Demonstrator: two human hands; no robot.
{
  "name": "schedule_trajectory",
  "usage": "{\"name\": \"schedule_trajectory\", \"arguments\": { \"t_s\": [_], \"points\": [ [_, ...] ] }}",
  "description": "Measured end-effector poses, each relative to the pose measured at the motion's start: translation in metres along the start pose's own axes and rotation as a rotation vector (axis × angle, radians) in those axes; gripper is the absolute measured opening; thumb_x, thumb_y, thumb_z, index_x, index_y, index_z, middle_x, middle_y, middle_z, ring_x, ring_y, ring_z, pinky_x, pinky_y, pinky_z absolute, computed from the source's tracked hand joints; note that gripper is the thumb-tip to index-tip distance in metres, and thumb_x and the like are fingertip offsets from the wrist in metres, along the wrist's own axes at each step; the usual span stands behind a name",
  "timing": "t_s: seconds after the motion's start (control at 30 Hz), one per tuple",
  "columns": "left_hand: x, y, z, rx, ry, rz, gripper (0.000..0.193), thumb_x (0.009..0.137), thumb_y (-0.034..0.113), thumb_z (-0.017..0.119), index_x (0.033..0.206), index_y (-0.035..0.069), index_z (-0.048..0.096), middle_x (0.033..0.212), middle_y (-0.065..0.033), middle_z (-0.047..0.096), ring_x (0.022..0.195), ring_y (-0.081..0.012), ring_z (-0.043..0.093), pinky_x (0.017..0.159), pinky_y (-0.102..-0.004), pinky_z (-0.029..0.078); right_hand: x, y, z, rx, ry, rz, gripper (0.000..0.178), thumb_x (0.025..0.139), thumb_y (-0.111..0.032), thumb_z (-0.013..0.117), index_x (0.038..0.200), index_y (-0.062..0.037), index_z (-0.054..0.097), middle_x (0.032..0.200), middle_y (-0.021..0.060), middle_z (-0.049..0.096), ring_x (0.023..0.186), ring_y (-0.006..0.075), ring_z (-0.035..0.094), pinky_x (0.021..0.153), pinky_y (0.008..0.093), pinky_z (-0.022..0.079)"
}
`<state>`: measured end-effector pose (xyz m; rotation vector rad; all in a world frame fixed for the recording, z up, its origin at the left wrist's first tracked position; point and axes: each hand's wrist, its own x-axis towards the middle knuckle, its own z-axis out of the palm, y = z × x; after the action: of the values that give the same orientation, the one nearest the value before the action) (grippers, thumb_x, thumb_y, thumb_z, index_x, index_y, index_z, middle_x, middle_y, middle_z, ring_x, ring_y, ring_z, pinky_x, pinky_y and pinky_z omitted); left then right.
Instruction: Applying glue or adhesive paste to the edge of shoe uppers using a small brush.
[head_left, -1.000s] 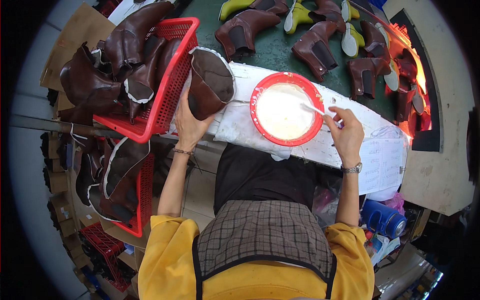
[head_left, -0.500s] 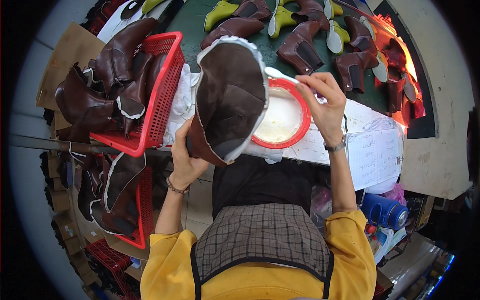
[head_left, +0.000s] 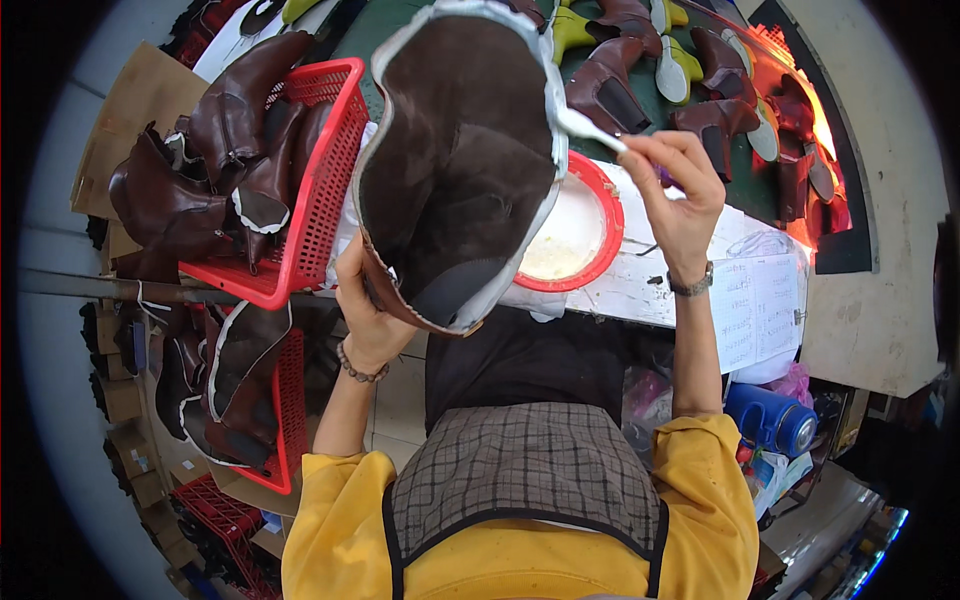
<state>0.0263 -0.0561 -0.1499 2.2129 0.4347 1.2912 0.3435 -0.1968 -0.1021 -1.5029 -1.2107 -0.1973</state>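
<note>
A brown leather boot upper (head_left: 455, 165) is raised in front of me, its dark inside facing up and a white coating along its edge. My left hand (head_left: 372, 312) grips its lower left side, the fingers partly hidden behind the leather. Pinched in my right hand (head_left: 682, 195) is a small white-handled brush (head_left: 592, 130), its white tip touching the upper's right edge. Below and behind the upper stands a round red tub (head_left: 612, 222) of white paste (head_left: 562, 240), partly covered by it.
A red basket (head_left: 325, 185) piled with brown boot uppers (head_left: 235, 115) stands at the left; another basket (head_left: 290, 410) sits lower. Brown boots (head_left: 610, 85) on lime-green lasts (head_left: 572, 35) stand on the green surface. At the right are an open notebook (head_left: 755, 310) and a blue flask (head_left: 775, 420).
The upper has come nearer to me and looks larger, covering more of the tub. My right hand and the brush have shifted right, the tip still along the right edge.
</note>
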Motion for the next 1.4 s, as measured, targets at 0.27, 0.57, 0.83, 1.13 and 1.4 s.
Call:
{"name": "schedule_trajectory", "arguments": {
  "t_s": [0.27, 0.57, 0.83, 1.13, 1.4],
  "points": [
    [0.031, -0.006, 0.025, -0.021, 0.18, 0.234, 0.103, 0.068, 0.02, 0.099, 0.148, -0.001, 0.037, 0.146, -0.0232, 0.051, 0.131, -0.0345, 0.056, 0.111, -0.0428, 0.042, -0.039, -0.036, 0.008, 0.139, -0.066, 0.062, 0.023, 0.079, 0.001, 0.085, 0.101, -0.0033, 0.08, 0.092, 0.0044, 0.067, 0.076, 0.0107, 0.064, 0.063, 0.0237, 0.049],
    [0.068, -0.007, 0.035, 0.165, 0.152, 0.288, 0.05, 0.087, 0.016, 0.08, 0.129, 0.008, 0.053, 0.141, -0.0256, 0.061, 0.139, -0.0487, 0.048, 0.115, -0.0507, 0.042, -0.045, -0.061, 0.001, 0.068, -0.204, -0.039, 0.023, 0.075, 0.0, 0.086, 0.098, -0.0032, 0.08, 0.088, 0.0056, 0.067, 0.075, 0.0149, 0.064, 0.064, 0.0259, 0.05],
    [0.064, -0.007, 0.004, 0.075, -0.057, 0.122, 0.076, 0.075, -0.01, 0.076, 0.145, 0.002, 0.049, 0.145, -0.0214, 0.059, 0.14, -0.0368, 0.052, 0.117, -0.044, 0.041, -0.042, -0.028, -0.006, -0.078, -0.25, 0.264, 0.01, 0.085, -0.008, 0.079, 0.094, -0.0036, 0.079, 0.084, 0.0072, 0.071, 0.07, 0.0166, 0.066, 0.06, 0.0287, 0.049],
    [0.001, -0.058, -0.102, -0.379, -0.429, -0.614, 0.108, 0.065, 0.006, 0.092, 0.155, -0.006, 0.034, 0.15, -0.0156, 0.051, 0.139, -0.0256, 0.049, 0.119, -0.0409, 0.037, -0.03, 0.015, -0.019, -0.269, -0.382, 0.278, 0.011, 0.084, -0.005, 0.077, 0.095, -0.0043, 0.079, 0.087, 0.0049, 0.069, 0.075, 0.0134, 0.066, 0.066, 0.0252, 0.05],
    [-0.021, -0.089, -0.098, -0.492, -0.507, -0.57, 0.11, 0.063, 0.008, 0.093, 0.156, -0.003, 0.035, 0.151, -0.016, 0.051, 0.138, -0.0267, 0.049, 0.118, -0.0409, 0.038, 0.001, -0.012, 0.007, 0.238, -0.389, 0.096, 0.017, 0.081, -0.002, 0.081, 0.098, -0.0029, 0.081, 0.09, 0.0046, 0.069, 0.079, 0.0092, 0.065, 0.068, 0.0219, 0.051]
  ]
}}
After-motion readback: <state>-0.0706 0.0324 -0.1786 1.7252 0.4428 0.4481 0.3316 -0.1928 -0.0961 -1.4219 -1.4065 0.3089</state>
